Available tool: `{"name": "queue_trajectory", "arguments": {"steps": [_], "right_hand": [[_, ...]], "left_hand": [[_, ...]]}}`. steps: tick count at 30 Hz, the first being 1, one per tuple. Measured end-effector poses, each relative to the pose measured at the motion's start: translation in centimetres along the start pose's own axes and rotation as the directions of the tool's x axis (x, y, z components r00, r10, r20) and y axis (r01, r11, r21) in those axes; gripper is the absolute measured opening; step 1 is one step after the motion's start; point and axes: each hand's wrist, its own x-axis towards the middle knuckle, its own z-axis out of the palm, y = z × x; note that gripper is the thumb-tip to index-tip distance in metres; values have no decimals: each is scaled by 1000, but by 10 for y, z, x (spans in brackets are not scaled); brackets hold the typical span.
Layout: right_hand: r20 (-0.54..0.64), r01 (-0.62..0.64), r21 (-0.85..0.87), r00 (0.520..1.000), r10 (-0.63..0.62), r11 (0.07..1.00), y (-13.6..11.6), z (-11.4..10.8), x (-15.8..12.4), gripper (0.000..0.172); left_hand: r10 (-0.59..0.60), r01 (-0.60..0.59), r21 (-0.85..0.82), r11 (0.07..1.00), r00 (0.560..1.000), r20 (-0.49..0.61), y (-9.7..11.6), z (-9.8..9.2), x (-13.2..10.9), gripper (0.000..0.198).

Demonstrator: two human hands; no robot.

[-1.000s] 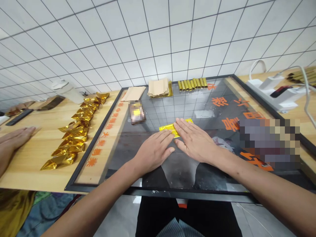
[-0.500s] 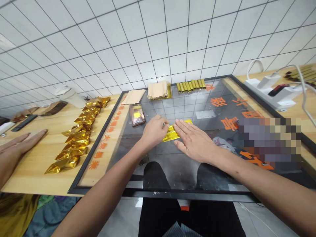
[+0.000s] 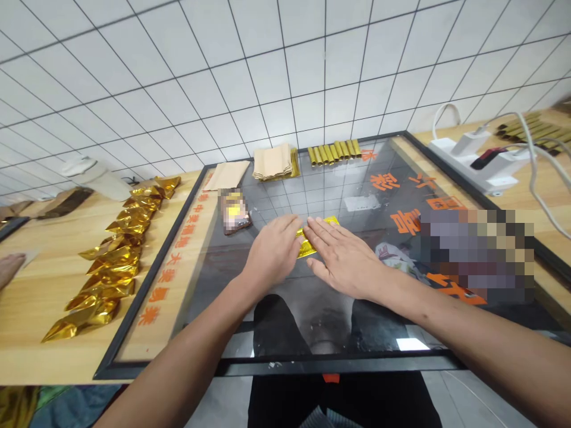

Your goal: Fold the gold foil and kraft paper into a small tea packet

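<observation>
A small strip of shiny gold foil paper (image 3: 306,248) lies on the dark glass panel (image 3: 214,261) in front of me. My right hand (image 3: 341,255) rests flat over its right part, fingers stretched out and thumb apart. On its left end sits my left hand (image 3: 273,249), fingers extended and close together, palm side partly hidden. Both hands are open, and they cover much of the foil. Beyond them, a row of rolled gold tubes (image 3: 334,153) lies at the panel's far edge, beside a stack of tan paper sheets (image 3: 272,161).
Folded gold foil pieces (image 3: 113,264) form a line on the wooden table (image 3: 66,362) at left. Another person's hand (image 3: 11,267) is at the far left. A tan sheet (image 3: 227,175), a blurred brown packet (image 3: 234,212) and a white power strip (image 3: 468,166) with cables surround the work area.
My left hand has flattened and straightened its fingers over the foil's left end. My right hand stays on the foil. The other person's hand has drawn back left; the view has shifted slightly.
</observation>
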Motion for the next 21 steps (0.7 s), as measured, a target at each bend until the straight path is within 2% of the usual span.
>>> {"name": "queue_trajectory", "arguments": {"steps": [2, 5, 8, 12, 18, 21], "right_hand": [[-1, 6, -2, 1000, -6, 1000, 0, 0, 0, 74], [7, 23, -18, 1000, -23, 1000, 0, 0, -1, 74], [-3, 23, -23, 1000, -23, 999, 1, 1, -2, 73], [-9, 25, -22, 1000, -26, 999, 6, 1, -4, 72], [-8, -43, -98, 999, 42, 994, 20, -4, -9, 74], [-31, -68, -142, 997, 64, 987, 24, -5, -11, 75]], "left_hand": [[52, -53, 14, 998, 998, 43, 9, 5, -9, 57], [-4, 3, 8, 1000, 996, 87, 17, 14, -19, 73], [-24, 25, -5, 1000, 992, 125, 17, 20, -25, 77], [-26, 24, 16, 1000, 994, 106, 16, 23, -27, 78], [-36, 32, 54, 998, 996, 76, 21, 22, -26, 79], [-49, 41, 84, 996, 994, 101, 24, 19, -25, 79]]}}
